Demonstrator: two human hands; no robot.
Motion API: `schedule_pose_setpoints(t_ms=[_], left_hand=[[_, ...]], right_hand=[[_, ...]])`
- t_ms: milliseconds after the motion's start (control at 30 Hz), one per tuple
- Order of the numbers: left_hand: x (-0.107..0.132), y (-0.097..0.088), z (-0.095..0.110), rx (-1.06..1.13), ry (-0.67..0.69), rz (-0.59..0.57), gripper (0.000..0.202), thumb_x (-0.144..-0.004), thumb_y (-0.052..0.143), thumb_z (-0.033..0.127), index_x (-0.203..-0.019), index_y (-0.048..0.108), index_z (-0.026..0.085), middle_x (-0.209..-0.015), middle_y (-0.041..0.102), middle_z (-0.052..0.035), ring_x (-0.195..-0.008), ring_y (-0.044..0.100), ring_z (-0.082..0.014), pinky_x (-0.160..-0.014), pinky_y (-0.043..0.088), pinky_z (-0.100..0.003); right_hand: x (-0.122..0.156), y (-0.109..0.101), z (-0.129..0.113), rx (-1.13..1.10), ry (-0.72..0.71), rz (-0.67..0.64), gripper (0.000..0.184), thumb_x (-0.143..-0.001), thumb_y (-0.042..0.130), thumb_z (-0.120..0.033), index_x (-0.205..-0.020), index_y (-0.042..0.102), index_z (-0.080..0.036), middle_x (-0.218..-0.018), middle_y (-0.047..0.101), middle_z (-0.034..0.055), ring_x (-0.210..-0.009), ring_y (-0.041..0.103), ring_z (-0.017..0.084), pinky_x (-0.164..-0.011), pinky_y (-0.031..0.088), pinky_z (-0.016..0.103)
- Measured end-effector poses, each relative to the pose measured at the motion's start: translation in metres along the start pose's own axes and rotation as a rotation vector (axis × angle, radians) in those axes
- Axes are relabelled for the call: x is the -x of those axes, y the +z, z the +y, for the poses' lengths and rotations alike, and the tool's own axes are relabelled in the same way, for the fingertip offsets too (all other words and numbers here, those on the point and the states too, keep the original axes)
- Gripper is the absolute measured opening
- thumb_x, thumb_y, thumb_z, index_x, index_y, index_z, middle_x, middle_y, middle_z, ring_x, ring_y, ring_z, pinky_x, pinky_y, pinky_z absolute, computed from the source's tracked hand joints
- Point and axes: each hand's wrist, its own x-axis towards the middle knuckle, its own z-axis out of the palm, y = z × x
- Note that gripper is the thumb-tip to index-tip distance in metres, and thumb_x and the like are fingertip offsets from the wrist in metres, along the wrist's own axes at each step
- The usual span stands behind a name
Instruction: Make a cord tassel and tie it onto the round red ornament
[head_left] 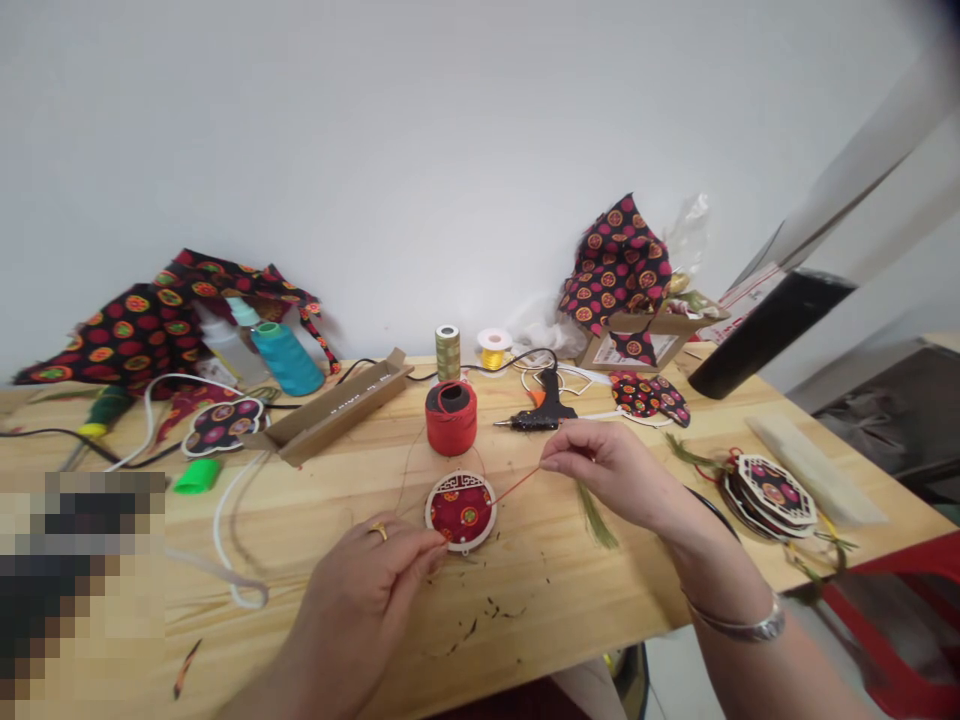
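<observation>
A round ornament (466, 512) with a pale frame, red patterned fabric and a cut-out lattice strip sits low over the wooden table. My left hand (367, 590), a gold ring on one finger, pinches its lower left rim between closed fingertips. To the right, my right hand (611, 468) pinches a thin red cord (519, 485), which runs taut to the ornament's right edge. Just behind stands a spool of red cord (451, 425), with thin strands trailing toward the ornament. A black glue gun (544, 408) lies beyond my right hand.
Behind are a cardboard tray (341, 412), green thread spool (448, 355), yellow spool (493, 350) and teal thread cone (289, 360). Stacked ornaments (772, 495) and a black cylinder (769, 335) are at right. A green cap (197, 477) and white cable (220, 530) lie left.
</observation>
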Motion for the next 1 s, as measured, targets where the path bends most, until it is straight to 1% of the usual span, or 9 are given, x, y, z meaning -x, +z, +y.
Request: schedule_pose_setpoints(t_ms=[133,200,267,367,600,767,833,900,1000], left_hand=[[0.000,-0.003,0.000,-0.060,0.056,0.030,0.024,-0.086,0.054,0.028,-0.104,0.065,0.018,-0.092,0.075,-0.0075,-0.084,0.069,-0.0222,-0.071,0.056,-0.032],[-0.001,-0.009,0.005,-0.111,0.069,0.136,0.037,-0.085,0.054,0.029,-0.119,0.057,0.012,-0.122,0.063,-0.0155,-0.108,0.060,-0.0271,-0.090,0.050,-0.040],[-0.003,-0.015,0.014,-0.110,0.050,0.253,0.034,-0.087,0.051,0.020,-0.120,0.056,0.013,-0.137,0.051,-0.0141,-0.121,0.050,-0.0260,-0.102,0.041,-0.040],[-0.008,-0.023,0.029,0.003,0.009,0.335,0.034,-0.088,0.047,0.011,-0.119,0.057,0.019,-0.139,0.050,-0.0052,-0.124,0.048,-0.0177,-0.105,0.036,-0.028],[-0.018,-0.035,0.031,0.183,-0.247,0.435,0.019,-0.087,0.053,0.020,-0.100,0.067,0.025,-0.123,0.061,0.0009,-0.112,0.057,-0.0168,-0.101,0.040,-0.028],[-0.021,-0.016,0.040,0.700,-0.405,0.076,0.026,-0.089,0.048,0.030,-0.110,0.062,0.026,-0.100,0.068,-0.0023,-0.098,0.062,-0.0189,-0.084,0.050,-0.029],[-0.023,-0.007,0.043,0.882,-0.516,-0.077,0.025,-0.090,0.046,0.036,-0.093,0.066,0.022,-0.075,0.065,-0.0008,-0.071,0.061,-0.0162,-0.065,0.050,-0.026],[-0.024,-0.001,0.042,0.993,-0.612,-0.157,0.030,-0.089,0.047,0.040,-0.076,0.065,0.019,-0.061,0.054,0.0026,-0.051,0.048,-0.0115,-0.048,0.041,-0.022],[-0.023,0.004,0.037,1.051,-0.718,-0.188,0.031,-0.084,0.054,0.044,-0.073,0.066,0.018,-0.054,0.042,0.0060,-0.045,0.034,-0.0086,-0.041,0.026,-0.020]], right_hand=[[0.001,0.000,-0.007,0.032,-0.075,-0.017,0.012,-0.083,0.061,-0.015,-0.073,0.067,-0.017,-0.071,0.064,-0.0019,-0.066,0.056,0.010,-0.065,0.041,0.021],[0.003,0.003,-0.015,0.053,-0.128,-0.057,0.013,-0.083,0.059,-0.012,-0.073,0.067,-0.017,-0.073,0.064,-0.0019,-0.067,0.056,0.009,-0.066,0.041,0.020],[0.004,0.007,-0.025,0.078,-0.192,-0.110,0.014,-0.085,0.057,-0.012,-0.074,0.066,-0.016,-0.074,0.064,-0.0013,-0.069,0.056,0.009,-0.067,0.041,0.019],[0.005,0.014,-0.041,0.112,-0.295,-0.201,0.016,-0.087,0.054,-0.011,-0.079,0.067,-0.015,-0.077,0.064,0.0005,-0.072,0.056,0.010,-0.069,0.042,0.020],[0.007,0.015,-0.055,0.155,-0.342,-0.287,0.018,-0.088,0.052,-0.008,-0.081,0.067,-0.015,-0.080,0.061,0.0001,-0.073,0.056,0.010,-0.068,0.042,0.019],[0.005,0.018,-0.063,0.166,-0.396,-0.306,0.018,-0.090,0.051,-0.012,-0.083,0.067,-0.016,-0.085,0.062,0.0014,-0.078,0.056,0.011,-0.070,0.043,0.020],[0.003,0.020,-0.065,0.190,-0.400,-0.333,0.022,-0.091,0.049,-0.012,-0.079,0.067,-0.017,-0.083,0.061,0.0012,-0.077,0.055,0.011,-0.071,0.043,0.020],[0.002,0.021,-0.065,0.233,-0.383,-0.348,0.023,-0.090,0.048,-0.012,-0.078,0.067,-0.017,-0.081,0.060,0.0011,-0.075,0.054,0.011,-0.070,0.043,0.020],[0.002,0.022,-0.060,0.319,-0.382,-0.322,0.017,-0.089,0.050,-0.011,-0.081,0.065,-0.015,-0.079,0.058,0.0016,-0.072,0.053,0.011,-0.065,0.042,0.020]])
